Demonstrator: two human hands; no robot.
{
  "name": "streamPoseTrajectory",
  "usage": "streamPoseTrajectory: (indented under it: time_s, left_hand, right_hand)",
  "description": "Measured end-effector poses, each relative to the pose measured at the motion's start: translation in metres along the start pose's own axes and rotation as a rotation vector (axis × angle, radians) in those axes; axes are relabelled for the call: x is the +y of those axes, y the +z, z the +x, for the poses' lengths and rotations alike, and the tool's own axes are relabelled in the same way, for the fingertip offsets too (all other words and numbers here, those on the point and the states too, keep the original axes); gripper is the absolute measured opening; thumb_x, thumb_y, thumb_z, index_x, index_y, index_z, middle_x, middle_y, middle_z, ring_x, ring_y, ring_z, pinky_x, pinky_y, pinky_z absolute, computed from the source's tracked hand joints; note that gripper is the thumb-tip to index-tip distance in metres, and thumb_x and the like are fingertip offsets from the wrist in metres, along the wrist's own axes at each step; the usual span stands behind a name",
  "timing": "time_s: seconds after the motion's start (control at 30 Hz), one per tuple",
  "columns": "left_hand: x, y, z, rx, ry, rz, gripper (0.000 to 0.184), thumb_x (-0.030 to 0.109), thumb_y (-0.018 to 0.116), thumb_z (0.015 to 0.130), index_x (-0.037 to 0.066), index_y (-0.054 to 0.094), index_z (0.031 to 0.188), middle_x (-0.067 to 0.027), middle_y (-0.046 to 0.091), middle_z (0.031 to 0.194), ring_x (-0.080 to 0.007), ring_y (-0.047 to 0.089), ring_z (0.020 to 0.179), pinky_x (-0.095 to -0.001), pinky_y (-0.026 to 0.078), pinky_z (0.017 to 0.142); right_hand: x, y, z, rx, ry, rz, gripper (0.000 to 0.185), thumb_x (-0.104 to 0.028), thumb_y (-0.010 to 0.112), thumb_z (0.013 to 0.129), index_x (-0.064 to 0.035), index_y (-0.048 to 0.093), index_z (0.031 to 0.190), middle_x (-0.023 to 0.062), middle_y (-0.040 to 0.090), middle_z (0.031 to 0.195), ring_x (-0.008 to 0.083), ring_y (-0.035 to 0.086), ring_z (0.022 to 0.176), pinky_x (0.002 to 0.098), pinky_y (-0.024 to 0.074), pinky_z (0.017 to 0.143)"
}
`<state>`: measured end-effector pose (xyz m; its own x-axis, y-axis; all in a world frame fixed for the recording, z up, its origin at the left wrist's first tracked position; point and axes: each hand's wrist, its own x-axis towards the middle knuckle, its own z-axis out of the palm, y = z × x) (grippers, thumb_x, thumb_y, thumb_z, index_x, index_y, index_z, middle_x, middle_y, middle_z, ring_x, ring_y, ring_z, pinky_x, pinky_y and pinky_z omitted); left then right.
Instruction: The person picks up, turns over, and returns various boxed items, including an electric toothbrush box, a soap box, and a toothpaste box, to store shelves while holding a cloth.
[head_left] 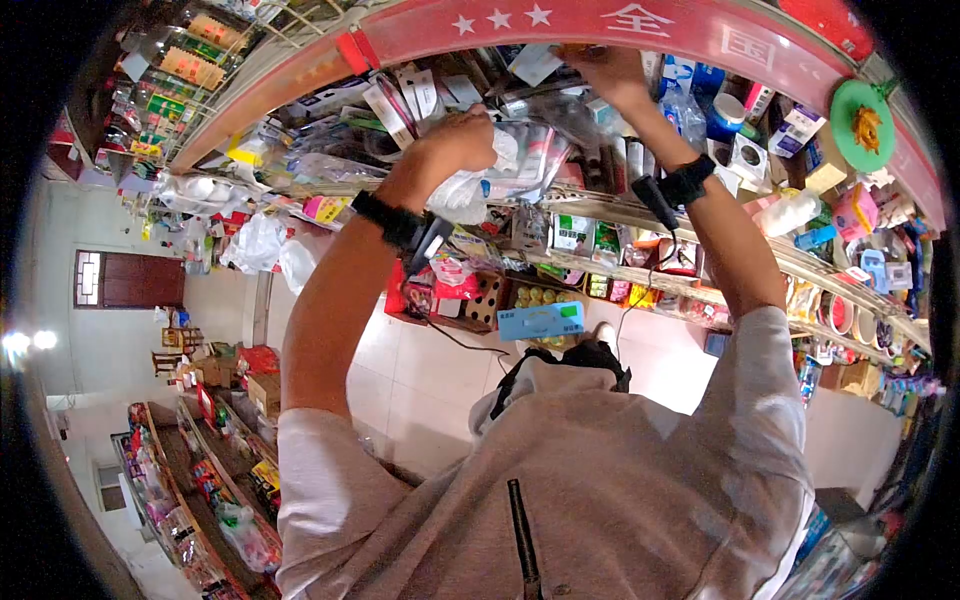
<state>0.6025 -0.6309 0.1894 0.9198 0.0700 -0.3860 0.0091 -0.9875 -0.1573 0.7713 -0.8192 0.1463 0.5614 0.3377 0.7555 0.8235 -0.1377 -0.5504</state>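
Observation:
Over the upper shelf my left hand (pixel 458 142) is closed in a fist around a crumpled white cloth (pixel 461 197), which hangs below it and shows at its right side. Close by lie flat plastic-wrapped packets (pixel 535 160) and white tagged packages (pixel 415 92). My right hand (pixel 608 75) reaches farther back on the same shelf, up against the red front strip (pixel 570 22). Its fingers are blurred and partly hidden, so what they touch is unclear. A pale card-like packet (pixel 535 64) lies just left of that hand.
Right of my right hand stand a blue jar with a white lid (pixel 726 112), small boxes (pixel 797 130) and a round green item (pixel 862 125). Lower shelves hold colourful packets (pixel 605 243). Black cables hang from both wrist straps. Stocked shelves (pixel 215 470) stand at the lower left.

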Motion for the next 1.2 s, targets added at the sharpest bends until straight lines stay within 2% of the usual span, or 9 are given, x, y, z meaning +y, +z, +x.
streamPoseTrajectory:
  time_s: [0.07,0.27,0.43,0.63,0.8,0.87,1.0,1.1,1.2]
  left_hand:
    - [0.02,-0.016,-0.033,0.168,0.068,-0.028,0.056,0.014,0.059,0.077,-0.011,0.049,0.127,-0.0267,0.035,0.145,-0.0396,0.053,0.119,-0.0434,0.042,0.102]
    - [0.067,-0.026,-0.086,0.156,0.377,-0.081,0.065,0.012,0.063,0.077,-0.004,0.04,0.136,-0.0242,0.032,0.148,-0.0415,0.054,0.115,-0.045,0.043,0.101]
    - [0.046,-0.01,-0.097,0.068,0.327,-0.168,0.062,0.013,0.062,0.078,-0.008,0.04,0.132,-0.024,0.032,0.146,-0.0409,0.049,0.122,-0.0429,0.04,0.103]
    - [-0.001,0.007,-0.097,0.121,0.161,-0.17,0.065,0.015,0.06,0.08,-0.009,0.034,0.135,-0.0258,0.037,0.14,-0.0398,0.045,0.126,-0.0403,0.039,0.105]
    - [-0.014,0.013,-0.108,0.172,0.077,-0.294,0.062,0.011,0.064,0.078,0.004,0.042,0.136,-0.0281,0.033,0.144,-0.0409,0.042,0.13,-0.0409,0.037,0.107]
    - [-0.02,0.02,-0.119,0.342,0.239,-0.414,0.061,0.005,0.065,0.076,0.013,0.05,0.135,-0.0284,0.029,0.147,-0.0408,0.034,0.136,-0.0411,0.034,0.11]
    - [-0.015,0.019,-0.145,0.295,0.308,-0.646,0.065,-0.002,0.061,0.072,0.016,0.055,0.134,-0.0258,0.024,0.151,-0.0395,0.022,0.143,-0.0412,0.029,0.112]
    - [-0.001,0.041,-0.171,0.425,0.221,-0.688,0.058,0.003,0.063,0.073,0.014,0.058,0.13,-0.0262,0.039,0.139,-0.0405,0.047,0.126,-0.04,0.039,0.104]
    - [-0.006,0.086,-0.19,0.508,0.211,-0.894,0.059,0.001,0.059,0.071,0.01,0.059,0.129,-0.0203,0.047,0.133,-0.0342,0.051,0.121,-0.0395,0.039,0.104]
  right_hand:
    - [-0.009,-0.025,-0.003,0.021,0.125,0.048,0.048,-0.04,0.077,0.076,-0.008,0.062,0.109,0.0136,0.069,0.099,0.0323,0.065,0.092,0.0406,0.0523,0.078]
    - [0.007,-0.056,-0.014,0.134,0.154,0.008,0.048,-0.042,0.079,0.075,-0.0074,0.064,0.105,0.0115,0.071,0.093,0.0287,0.069,0.087,0.0386,0.054,0.075]
    - [-0.008,-0.062,-0.024,0.124,0.26,0.169,0.048,-0.043,0.079,0.075,-0.0042,0.067,0.101,0.0121,0.071,0.092,0.0269,0.069,0.089,0.037,0.0542,0.078]
    - [-0.051,-0.026,-0.024,-0.118,0.117,0.073,0.053,-0.042,0.078,0.075,-0.0025,0.065,0.107,0.0143,0.07,0.099,0.0262,0.069,0.089,0.0364,0.0543,0.079]
    - [-0.068,0.025,-0.025,-0.277,0.235,0.199,0.055,-0.043,0.078,0.073,-0.0036,0.065,0.11,0.0158,0.07,0.1,0.0277,0.069,0.087,0.0375,0.0541,0.077]
    - [-0.09,0.021,-0.021,-0.443,0.273,0.278,0.058,-0.038,0.08,0.072,-0.0044,0.063,0.117,0.0178,0.069,0.103,0.0282,0.068,0.088,0.0375,0.0529,0.078]
    - [-0.119,0.032,-0.027,-0.471,-0.098,0.525,0.047,-0.028,0.081,0.073,-0.0019,0.064,0.109,0.015,0.069,0.096,0.0258,0.067,0.089,0.0364,0.0508,0.081]
    - [-0.141,0.03,-0.032,-0.724,0.016,0.72,0.041,-0.021,0.081,0.075,-0.0012,0.064,0.107,0.0127,0.068,0.088,0.0198,0.064,0.083,0.0323,0.0513,0.078]
    - [-0.121,0.04,-0.024,-0.761,0.11,0.717,0.041,-0.018,0.081,0.075,-0.0015,0.064,0.108,0.0133,0.068,0.091,0.0167,0.064,0.087,0.031,0.0519,0.078]
